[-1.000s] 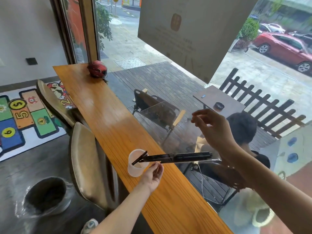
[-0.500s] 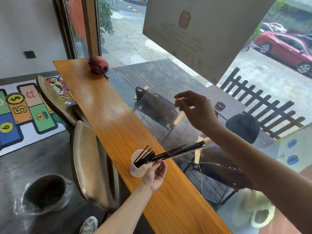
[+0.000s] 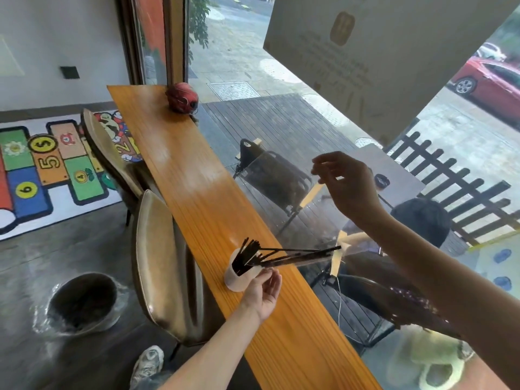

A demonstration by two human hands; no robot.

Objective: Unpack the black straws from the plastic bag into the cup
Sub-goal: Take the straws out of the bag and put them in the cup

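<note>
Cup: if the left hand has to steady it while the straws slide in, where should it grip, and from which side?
Grip the cup low on its wall, coming from the near side, where the left hand already is. The straws fan across the rim toward the window, so the top and far side are blocked. It looks tilted under them, so a low wrap should steady it best.

- One head-worn wide-angle view, looking forward and down along the wooden bench (image 3: 180, 175), which runs from near right to far left.
- Close above both hands; window glass on the right.
</note>
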